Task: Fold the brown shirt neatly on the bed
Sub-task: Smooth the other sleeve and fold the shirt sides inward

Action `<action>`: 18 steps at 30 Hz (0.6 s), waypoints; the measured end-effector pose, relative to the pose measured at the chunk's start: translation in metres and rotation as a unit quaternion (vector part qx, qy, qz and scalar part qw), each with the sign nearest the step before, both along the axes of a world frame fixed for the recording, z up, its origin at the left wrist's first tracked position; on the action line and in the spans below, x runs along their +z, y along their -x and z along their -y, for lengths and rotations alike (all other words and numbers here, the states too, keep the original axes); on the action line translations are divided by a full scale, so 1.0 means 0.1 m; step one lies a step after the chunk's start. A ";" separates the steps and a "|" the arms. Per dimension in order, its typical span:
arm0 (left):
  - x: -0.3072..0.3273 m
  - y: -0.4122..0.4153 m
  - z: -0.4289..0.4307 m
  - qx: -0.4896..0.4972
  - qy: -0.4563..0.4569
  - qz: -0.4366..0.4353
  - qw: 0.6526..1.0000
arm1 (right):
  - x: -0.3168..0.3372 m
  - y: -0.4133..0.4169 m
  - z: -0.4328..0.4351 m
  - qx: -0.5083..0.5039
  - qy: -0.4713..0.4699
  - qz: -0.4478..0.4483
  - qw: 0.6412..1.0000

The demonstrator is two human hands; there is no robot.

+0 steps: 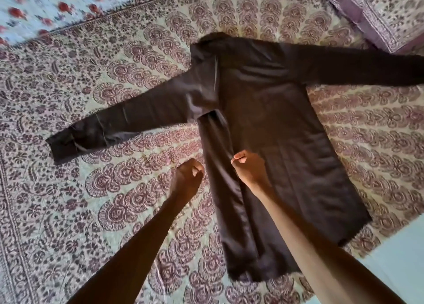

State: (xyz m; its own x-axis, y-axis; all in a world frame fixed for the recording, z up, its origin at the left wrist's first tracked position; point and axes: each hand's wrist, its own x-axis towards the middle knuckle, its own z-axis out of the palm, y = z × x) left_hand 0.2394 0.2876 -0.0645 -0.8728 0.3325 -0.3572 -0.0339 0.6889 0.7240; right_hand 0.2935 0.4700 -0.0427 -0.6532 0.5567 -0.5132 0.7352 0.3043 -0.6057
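Note:
The brown shirt (270, 111) lies flat on the bed, collar away from me and both long sleeves spread out to the sides. Its left side is folded inward as a long strip (220, 166) over the body. My right hand (249, 166) is curled and pinches the free edge of that strip near the shirt's middle. My left hand (189, 176) is curled into a fist right against the shirt's folded left edge; whether fabric is between its fingers is hidden. The left sleeve (114, 125) stretches out over the bedcover.
A patterned maroon-and-cream bedcover (91, 200) lies under the shirt. A floral sheet (46, 5) shows at the top left and a patterned pillow (378, 12) at the top right. The bed's edge and pale floor (399, 253) are at the lower right.

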 end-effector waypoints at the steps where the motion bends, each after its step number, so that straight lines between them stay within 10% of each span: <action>1: -0.02 0.10 -0.06 0.000 -0.003 -0.016 1.000 | -0.03 0.11 -0.02 0.004 -0.007 0.008 1.000; 12: -0.11 1.08 -0.70 -0.115 0.174 -0.285 0.936 | -0.22 0.72 -0.31 0.044 -0.095 0.059 0.993; 18: -0.17 1.57 -1.20 -0.202 0.218 -0.289 0.910 | -0.35 0.74 -0.44 0.039 -0.112 0.062 0.991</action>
